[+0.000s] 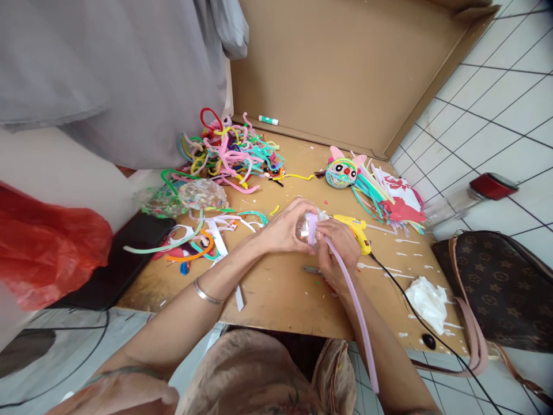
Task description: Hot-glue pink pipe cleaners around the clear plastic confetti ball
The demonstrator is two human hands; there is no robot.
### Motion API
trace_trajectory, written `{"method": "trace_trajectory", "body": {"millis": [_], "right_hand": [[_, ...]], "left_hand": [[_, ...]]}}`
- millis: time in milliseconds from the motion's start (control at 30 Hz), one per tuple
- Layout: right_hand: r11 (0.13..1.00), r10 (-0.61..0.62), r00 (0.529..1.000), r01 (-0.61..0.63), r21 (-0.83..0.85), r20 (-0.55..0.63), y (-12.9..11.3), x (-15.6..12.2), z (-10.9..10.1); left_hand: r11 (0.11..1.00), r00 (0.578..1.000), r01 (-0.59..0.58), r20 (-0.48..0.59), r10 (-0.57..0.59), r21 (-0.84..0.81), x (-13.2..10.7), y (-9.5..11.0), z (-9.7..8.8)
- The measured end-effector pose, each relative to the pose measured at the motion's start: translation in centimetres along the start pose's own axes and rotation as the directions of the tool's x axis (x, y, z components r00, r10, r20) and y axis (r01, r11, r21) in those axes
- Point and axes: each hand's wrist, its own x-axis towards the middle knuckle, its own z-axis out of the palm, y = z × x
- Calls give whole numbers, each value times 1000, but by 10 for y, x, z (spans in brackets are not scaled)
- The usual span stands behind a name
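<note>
My left hand is closed around a small clear rounded plastic piece, perhaps a ball or bottle end. A lilac pipe cleaner wraps over the plastic, and its long loose end hangs down across my right forearm. Thumb and fingers of my right hand pinch the pipe cleaner against the plastic. Just beyond that hand lies a yellow glue gun, its nozzle partly hidden. Below the hands a metal-ended tool rests on the table, mostly covered by my right wrist.
Tangled colourful pipe cleaners heap at back left, near a glue stick. A finished-looking animal face sits at back right. The glue gun's black cord crosses the right side, past crumpled tissue and a brown bag.
</note>
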Motion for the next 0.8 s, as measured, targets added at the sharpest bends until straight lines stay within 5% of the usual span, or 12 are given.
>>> {"method": "trace_trajectory", "body": {"millis": [800], "right_hand": [[1000,3,999,-3,-15,-34,-5,3,3]], "left_hand": [[998,997,-47,-63,50,45,-3,-1,9]]}}
